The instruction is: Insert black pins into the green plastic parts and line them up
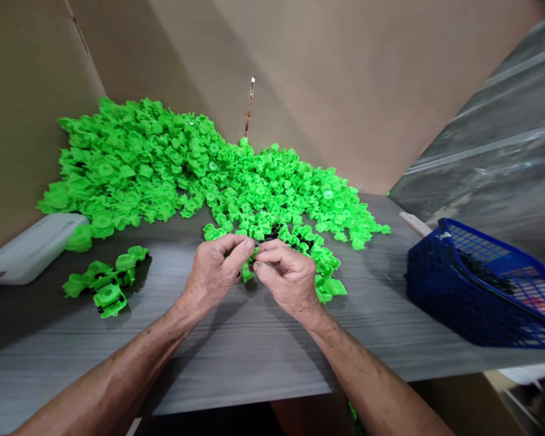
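Both hands meet mid-table, fingertips almost touching, in front of the pile. Left hand (pixel 218 264): thumb and index pinched together on a small green plastic toy-car body (pixel 247 275), mostly hidden by the fingers. Right hand (pixel 291 274): thumb and index drawn in close at the same piece, other fingers curled; can't tell whether it grips the body or a small dark part at the tips. Big heap of green bodies (pixel 140 166) runs along the cardboard wall (pixel 345 85), spilling toward the hands. Loose black parts (pixel 305 242) sit among the green just beyond the right hand. Off to the left, a small cluster of green bodies with black wheels (pixel 110 298) on the grey wood-grain table (pixel 240 369); white container (pixel 31 249) near it. Blue plastic basket (pixel 429 290) at far right, black parts (pixel 484 270) inside.
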A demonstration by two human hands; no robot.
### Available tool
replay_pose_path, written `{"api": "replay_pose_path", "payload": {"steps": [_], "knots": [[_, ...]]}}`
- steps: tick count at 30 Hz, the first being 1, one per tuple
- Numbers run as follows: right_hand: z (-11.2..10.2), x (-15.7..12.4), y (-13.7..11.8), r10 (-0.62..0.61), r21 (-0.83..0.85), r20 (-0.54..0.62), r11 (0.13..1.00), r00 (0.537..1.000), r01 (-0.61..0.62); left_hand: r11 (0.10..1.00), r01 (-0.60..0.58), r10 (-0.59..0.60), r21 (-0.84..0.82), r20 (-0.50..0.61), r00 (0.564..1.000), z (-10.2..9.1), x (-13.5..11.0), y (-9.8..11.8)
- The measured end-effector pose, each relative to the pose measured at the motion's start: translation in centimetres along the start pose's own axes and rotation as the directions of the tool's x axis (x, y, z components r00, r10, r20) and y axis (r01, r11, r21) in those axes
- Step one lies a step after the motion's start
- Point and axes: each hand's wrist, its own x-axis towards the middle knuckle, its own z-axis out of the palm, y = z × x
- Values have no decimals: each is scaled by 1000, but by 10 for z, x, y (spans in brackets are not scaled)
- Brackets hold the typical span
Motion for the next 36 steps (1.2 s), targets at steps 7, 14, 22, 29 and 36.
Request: {"api": "replay_pose_path", "payload": {"steps": [7,14,22,29,36], "knots": [[8,-3,-4,-174,-162,-76,974,982,160,987,-88,102,132,-101,990,5,-4,-1],[13,-4,2,-125,-110,-108,987,986,113,996,-67,75,52,-154,985,9,-5,-9],[13,-4,10,-102,-82,-129,992,986,92,989,55,-67,-136,-80,995,11,-4,-7],[10,-2,13,-103,-61,-142,994,984,95,990,45,-54,-131,-67,996,6,-4,4],[3,-1,10,-95,-67,-103,994,990,89,997,45,-50,-63,-70,996,5,-3,5]]}}
